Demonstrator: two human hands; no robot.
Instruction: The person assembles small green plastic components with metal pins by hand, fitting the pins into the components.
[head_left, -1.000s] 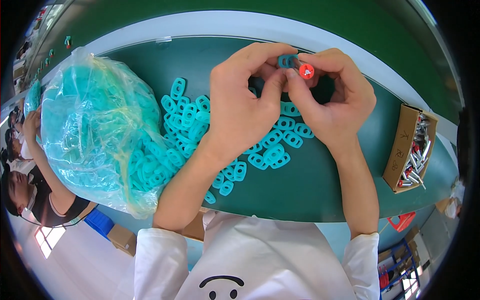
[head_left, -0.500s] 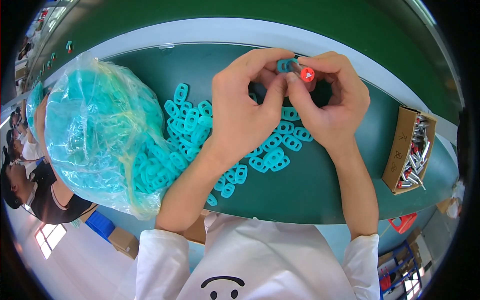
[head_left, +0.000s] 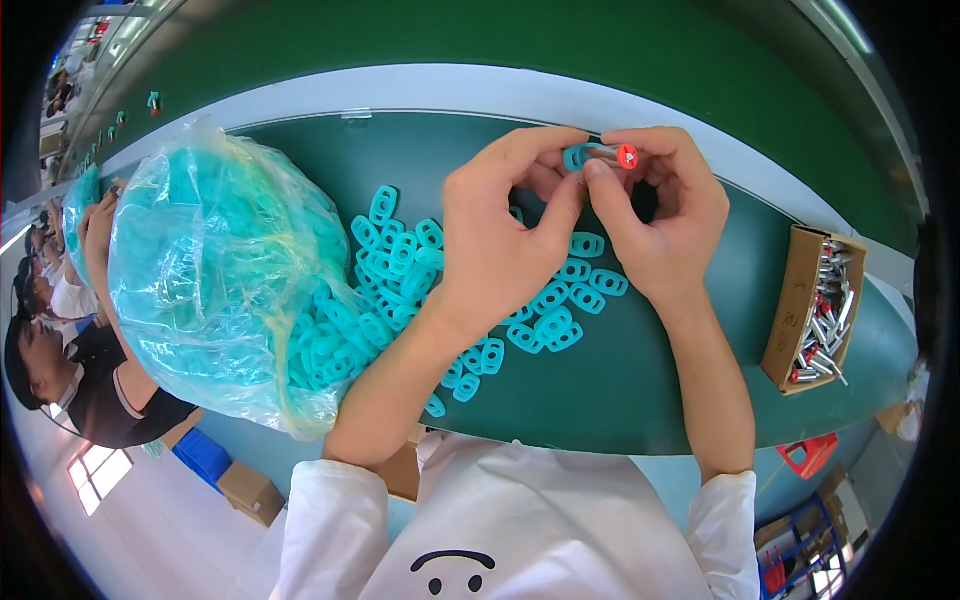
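My left hand point(head_left: 512, 215) is closed, pinching a teal plastic ring-like piece point(head_left: 573, 158) between thumb and fingers. Close against it, my right hand point(head_left: 662, 215) grips a small metal tube with a red end point(head_left: 627, 156). The tube lies sideways, its other end meeting the teal piece; whether it sits inside the opening I cannot tell. Below and beside my hands, loose teal pieces point(head_left: 553, 324) of the same kind are scattered on the green table point(head_left: 620, 390). My left hand and forearm hide some of them.
A big clear plastic bag point(head_left: 215, 290) full of teal pieces bulges at the left, spilling some out. To the right stands a cardboard box point(head_left: 790, 310) of metal tubes with red ends. A co-worker point(head_left: 90, 380) sits at far left. Beyond the pale table edge runs a green belt-like surface point(head_left: 480, 35).
The tube has turned from pointing its red end at me to lying more sideways, red end to the right. Both hands stay together; the whole view has shifted slightly.
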